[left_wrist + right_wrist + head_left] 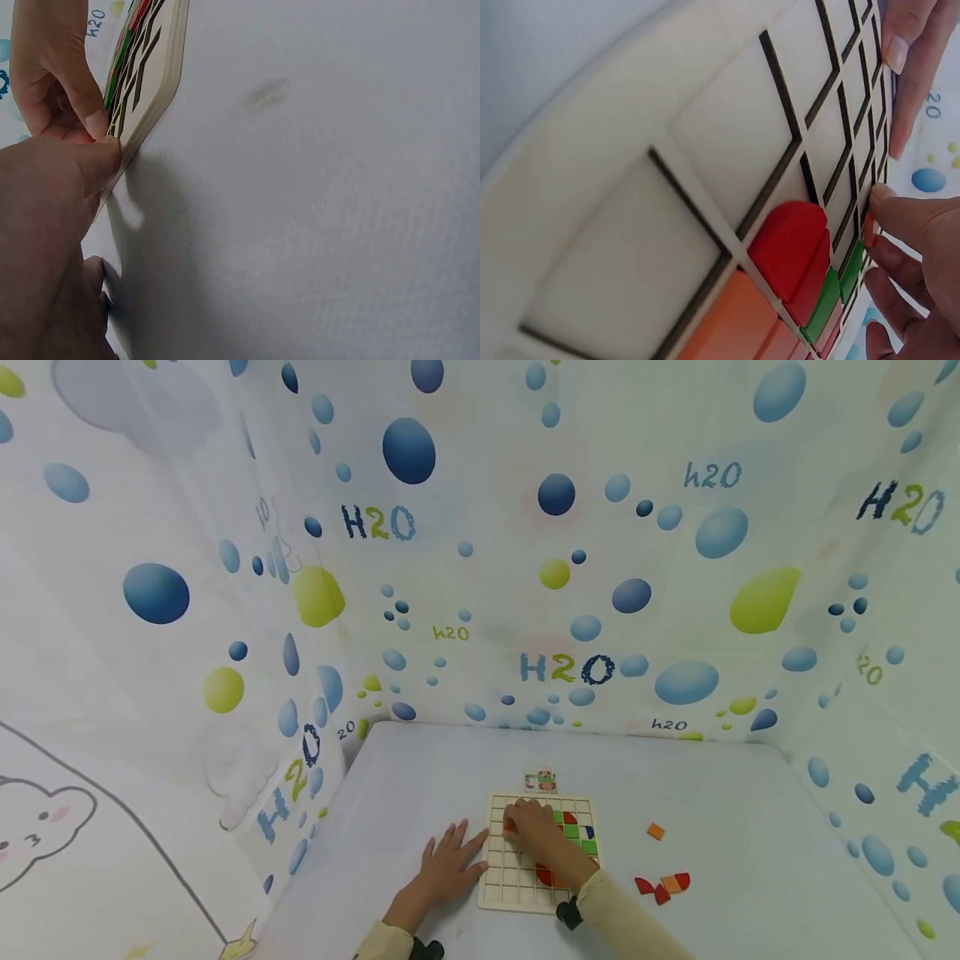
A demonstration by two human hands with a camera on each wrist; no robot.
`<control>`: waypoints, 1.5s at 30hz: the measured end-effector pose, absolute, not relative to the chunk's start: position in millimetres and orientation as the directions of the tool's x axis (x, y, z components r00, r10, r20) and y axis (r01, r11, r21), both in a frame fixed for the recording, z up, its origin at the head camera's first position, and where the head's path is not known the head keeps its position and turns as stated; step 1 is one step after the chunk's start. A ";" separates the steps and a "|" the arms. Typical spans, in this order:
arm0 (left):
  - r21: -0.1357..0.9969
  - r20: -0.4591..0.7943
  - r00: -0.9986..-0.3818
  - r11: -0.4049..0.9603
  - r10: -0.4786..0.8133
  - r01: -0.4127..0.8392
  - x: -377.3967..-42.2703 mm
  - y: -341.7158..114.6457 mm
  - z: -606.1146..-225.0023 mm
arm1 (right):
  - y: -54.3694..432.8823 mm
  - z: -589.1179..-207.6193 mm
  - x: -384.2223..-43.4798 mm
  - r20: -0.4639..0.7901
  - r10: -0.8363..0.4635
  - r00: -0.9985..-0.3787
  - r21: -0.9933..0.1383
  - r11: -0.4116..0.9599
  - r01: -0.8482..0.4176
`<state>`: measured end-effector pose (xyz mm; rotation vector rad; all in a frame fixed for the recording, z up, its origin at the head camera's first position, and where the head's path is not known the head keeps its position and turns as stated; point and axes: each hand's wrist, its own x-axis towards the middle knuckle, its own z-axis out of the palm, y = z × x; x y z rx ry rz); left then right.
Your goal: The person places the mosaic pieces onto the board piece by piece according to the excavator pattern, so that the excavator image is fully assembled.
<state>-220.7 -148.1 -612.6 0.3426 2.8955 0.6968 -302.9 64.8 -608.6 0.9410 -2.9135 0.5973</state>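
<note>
A wooden grid board (517, 893) lies on the white table with red, green, orange and blue pieces in several of its cells. My right hand (534, 828) reaches over its upper left part. In the right wrist view, the thumb and fingers pinch a small orange tile (869, 229) at the grid. My left hand (448, 864) lies flat beside the board, fingers spread, with fingertips at its left edge. A red rounded piece (791, 244) and a green piece (571, 832) sit in cells. The right forearm hides part of the board.
A small pattern card (540, 780) lies just beyond the board. To the right, a lone orange square (656, 832) lies on the table, with several loose red and orange pieces (671, 884) nearer. Printed curtains (480, 568) enclose the table.
</note>
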 end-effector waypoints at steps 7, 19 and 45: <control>0.458 -0.077 -0.965 0.869 0.250 0.188 -221.5 -148.2 -614.2 | 66.5 -608.2 -301.7 0.156 -0.564 -0.811 -0.316 0.749 -0.582; 0.475 -0.045 -0.966 0.856 0.254 0.203 -224.5 -149.7 -621.4 | 71.6 -603.5 -302.0 0.165 -0.583 -0.796 -0.299 0.739 -0.603; 0.463 -0.070 -0.963 0.863 0.262 0.201 -221.4 -147.9 -611.9 | 71.7 -592.7 -298.9 0.198 -0.586 -0.786 -0.311 0.722 -0.617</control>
